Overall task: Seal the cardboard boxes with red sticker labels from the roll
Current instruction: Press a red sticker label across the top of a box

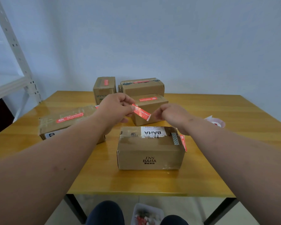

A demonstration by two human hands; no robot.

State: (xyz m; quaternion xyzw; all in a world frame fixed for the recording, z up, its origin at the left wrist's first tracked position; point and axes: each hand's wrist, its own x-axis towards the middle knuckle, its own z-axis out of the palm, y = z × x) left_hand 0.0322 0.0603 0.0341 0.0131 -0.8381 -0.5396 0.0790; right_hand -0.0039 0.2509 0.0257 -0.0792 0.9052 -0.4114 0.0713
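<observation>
A red sticker label stretches between my two hands above the table. My left hand pinches its upper left end, and my right hand pinches its white lower right end. Below them stands a brown cardboard box printed "INS BAHA", with a red label hanging at its right edge. The sticker roll lies at the right of the table behind my right wrist.
Several other cardboard boxes carry red labels: a flat one on the left, one behind my hands, and two at the back. A white metal shelf stands at left. A bin of scraps sits under the yellow table.
</observation>
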